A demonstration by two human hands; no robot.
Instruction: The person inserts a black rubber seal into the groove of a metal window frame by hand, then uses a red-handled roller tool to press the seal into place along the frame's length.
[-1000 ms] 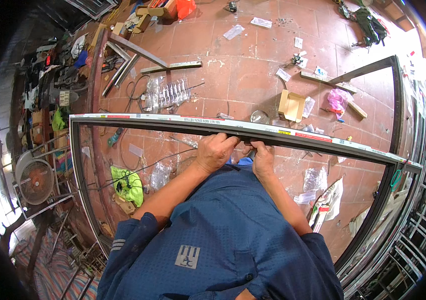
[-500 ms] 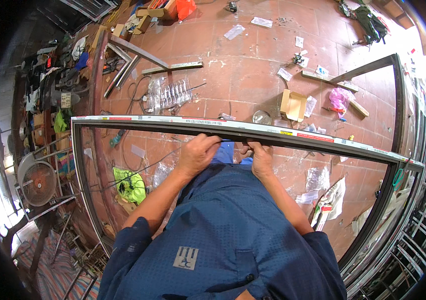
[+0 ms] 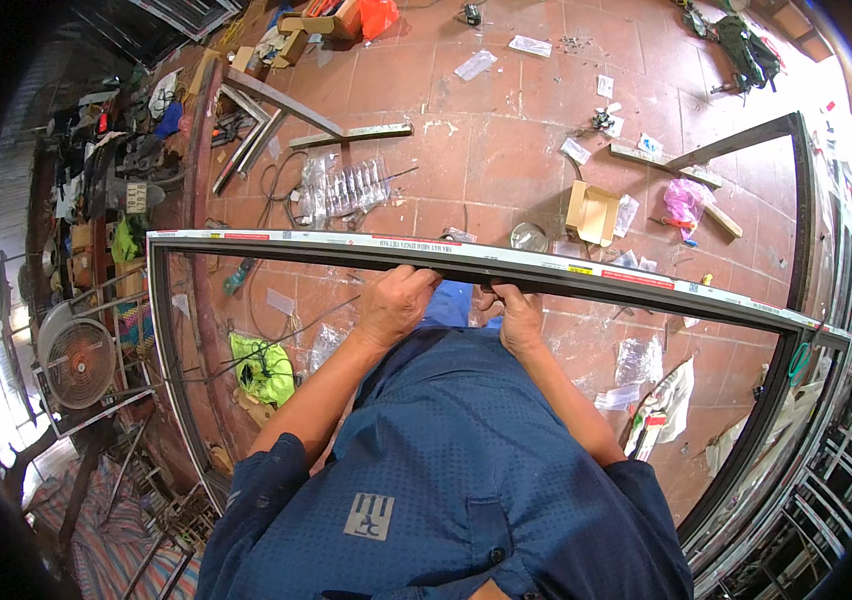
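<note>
Along the long, black, white-taped metal bar (image 3: 496, 262), left hand (image 3: 394, 308) and right hand (image 3: 521, 318) work apart (exact grip hidden); uneven pressure could make either slip.

Head-worn fisheye, steeply downward

my left hand (image 3: 398, 305) bunched at a large frame's (image 3: 546, 262) dark near edge, my right hand (image 3: 517, 318) curled at that edge too, a thin black cord (image 3: 331, 312) leading left, an open cardboard box (image 3: 593, 212) on red floor tiles (image 3: 516, 90) beyond
</note>
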